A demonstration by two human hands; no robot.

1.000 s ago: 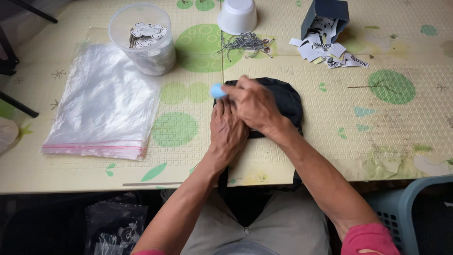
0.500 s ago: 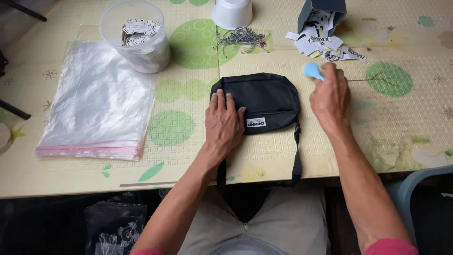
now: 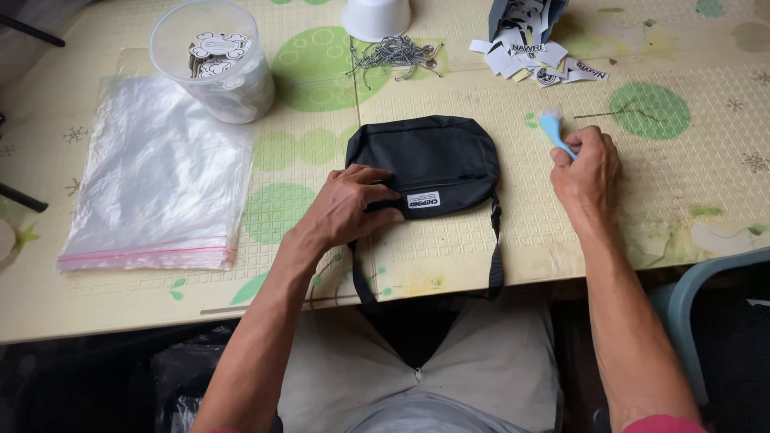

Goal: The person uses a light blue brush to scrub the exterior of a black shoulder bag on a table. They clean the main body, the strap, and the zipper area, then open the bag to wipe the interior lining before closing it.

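Head view: your left hand (image 3: 350, 204) lies flat, fingers spread, on the black bag (image 3: 425, 164) mid-table, beside its white rectangular label (image 3: 423, 200). Your right hand (image 3: 587, 167) grips a small blue brush (image 3: 554, 131), right of the bag.

blue brush (image 3: 553, 131) handle hidden inside right hand (image 3: 587, 166); white cup (image 3: 375, 16) cut off by top edge; strap (image 3: 496, 261) ends below table edge

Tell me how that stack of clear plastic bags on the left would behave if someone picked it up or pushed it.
The stack of clear plastic bags looks thin and wrinkled, so it would probably sag floppily when lifted from one edge. The film looks glossy, so the sheets are likely slippery and may fan apart if pushed across the table. It lies flat and low, so tipping or rolling seems unlikely.
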